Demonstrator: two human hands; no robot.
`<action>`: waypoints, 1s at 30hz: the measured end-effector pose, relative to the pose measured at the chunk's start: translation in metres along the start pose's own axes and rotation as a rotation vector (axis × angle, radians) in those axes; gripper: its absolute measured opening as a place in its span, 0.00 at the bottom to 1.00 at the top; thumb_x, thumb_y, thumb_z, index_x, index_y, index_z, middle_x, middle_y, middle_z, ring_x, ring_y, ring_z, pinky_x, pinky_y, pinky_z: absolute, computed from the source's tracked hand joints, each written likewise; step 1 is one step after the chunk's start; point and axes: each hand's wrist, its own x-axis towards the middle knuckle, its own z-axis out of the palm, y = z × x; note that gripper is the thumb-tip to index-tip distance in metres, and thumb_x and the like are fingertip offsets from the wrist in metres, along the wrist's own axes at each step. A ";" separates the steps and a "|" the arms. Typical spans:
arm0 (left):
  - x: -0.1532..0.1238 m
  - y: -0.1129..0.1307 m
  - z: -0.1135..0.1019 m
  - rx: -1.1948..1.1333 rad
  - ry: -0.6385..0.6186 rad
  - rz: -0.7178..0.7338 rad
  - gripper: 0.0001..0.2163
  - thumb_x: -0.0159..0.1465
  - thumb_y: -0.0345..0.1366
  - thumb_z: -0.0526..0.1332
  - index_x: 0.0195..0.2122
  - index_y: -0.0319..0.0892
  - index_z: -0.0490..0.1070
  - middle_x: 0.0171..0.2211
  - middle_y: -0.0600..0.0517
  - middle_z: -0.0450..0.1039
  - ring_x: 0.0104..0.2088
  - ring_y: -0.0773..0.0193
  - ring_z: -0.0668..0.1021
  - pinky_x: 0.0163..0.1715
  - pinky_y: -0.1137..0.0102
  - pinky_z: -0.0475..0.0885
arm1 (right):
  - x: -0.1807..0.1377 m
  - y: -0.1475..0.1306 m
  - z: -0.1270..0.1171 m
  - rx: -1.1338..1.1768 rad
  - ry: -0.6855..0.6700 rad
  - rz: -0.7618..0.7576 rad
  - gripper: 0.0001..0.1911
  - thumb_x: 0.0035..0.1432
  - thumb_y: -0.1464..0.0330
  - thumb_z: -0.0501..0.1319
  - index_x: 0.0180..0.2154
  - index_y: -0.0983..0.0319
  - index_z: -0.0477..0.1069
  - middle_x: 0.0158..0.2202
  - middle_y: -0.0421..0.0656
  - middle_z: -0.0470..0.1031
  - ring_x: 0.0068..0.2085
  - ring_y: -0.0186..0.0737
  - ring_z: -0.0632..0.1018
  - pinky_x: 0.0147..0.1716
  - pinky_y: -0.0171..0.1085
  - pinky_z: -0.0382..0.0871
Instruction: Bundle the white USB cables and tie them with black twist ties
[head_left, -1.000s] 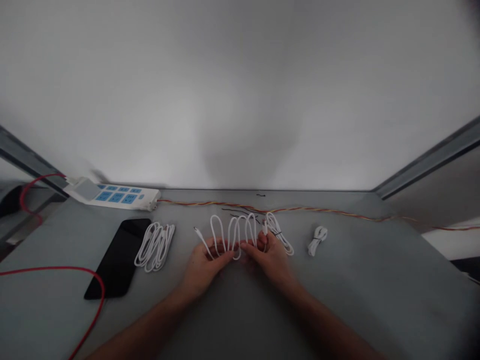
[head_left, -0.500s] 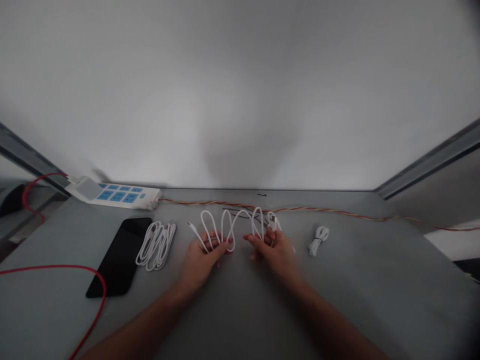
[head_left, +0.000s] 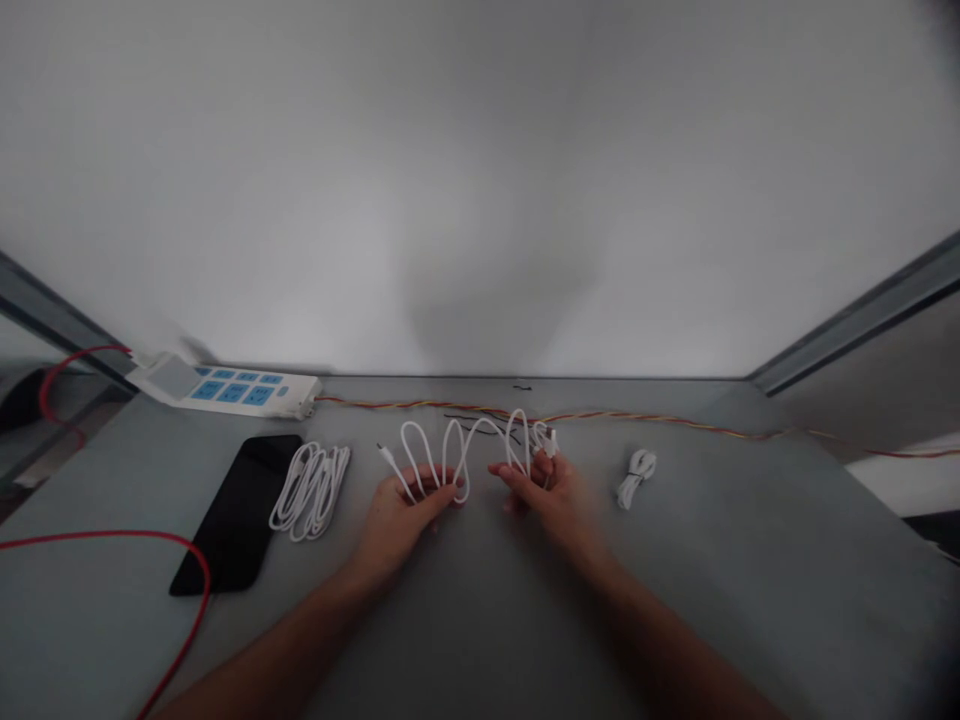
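Note:
A white cable (head_left: 457, 450) stands in several upright loops between my two hands over the grey table (head_left: 480, 620). My left hand (head_left: 401, 515) is closed on the left loops, and a plug end sticks out to its upper left. My right hand (head_left: 551, 490) pinches the right loops, with the other plug end by its fingers. The loops are spread apart between the hands.
A coiled white cable (head_left: 309, 490) and a black phone (head_left: 236, 512) lie to the left. A small bundled white cable (head_left: 636, 476) lies to the right. A white and blue power strip (head_left: 225, 390), a twisted orange wire (head_left: 675, 425) and a red cord (head_left: 150, 545) cross the table.
My hands have drawn apart and lifted a little, so the loops are stretched wider. The loops that lay right of my right hand are now gathered into it.

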 end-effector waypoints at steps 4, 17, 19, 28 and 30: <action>0.000 -0.001 0.000 -0.011 -0.008 -0.020 0.14 0.54 0.42 0.65 0.38 0.40 0.74 0.34 0.47 0.80 0.35 0.58 0.79 0.21 0.75 0.66 | 0.001 0.000 -0.001 0.012 -0.015 -0.005 0.29 0.42 0.53 0.69 0.26 0.56 0.48 0.31 0.43 0.80 0.23 0.39 0.78 0.15 0.34 0.64; -0.002 0.002 0.003 -0.040 -0.025 -0.067 0.11 0.51 0.39 0.68 0.33 0.41 0.72 0.28 0.53 0.78 0.27 0.64 0.78 0.21 0.75 0.64 | -0.008 0.011 0.012 -0.014 -0.059 0.005 0.23 0.43 0.62 0.69 0.26 0.56 0.52 0.24 0.35 0.71 0.28 0.40 0.77 0.21 0.36 0.70; -0.002 0.001 0.003 -0.061 -0.033 -0.067 0.12 0.50 0.39 0.69 0.34 0.42 0.72 0.29 0.52 0.79 0.28 0.64 0.78 0.21 0.74 0.66 | -0.008 0.011 0.012 -0.007 -0.039 0.000 0.23 0.42 0.62 0.70 0.25 0.56 0.53 0.24 0.34 0.70 0.27 0.38 0.76 0.22 0.36 0.70; -0.002 0.001 0.002 -0.001 -0.039 -0.002 0.12 0.50 0.40 0.68 0.32 0.41 0.72 0.28 0.53 0.77 0.28 0.63 0.78 0.24 0.73 0.68 | -0.010 0.008 0.014 0.084 -0.038 0.043 0.26 0.39 0.61 0.71 0.27 0.56 0.52 0.29 0.39 0.77 0.30 0.42 0.79 0.23 0.38 0.73; -0.002 0.002 0.002 0.011 -0.027 -0.006 0.12 0.51 0.40 0.68 0.32 0.41 0.72 0.26 0.53 0.77 0.27 0.63 0.77 0.22 0.73 0.67 | -0.009 0.008 0.014 0.087 -0.024 0.043 0.26 0.40 0.60 0.71 0.27 0.56 0.52 0.30 0.40 0.77 0.30 0.43 0.79 0.22 0.39 0.74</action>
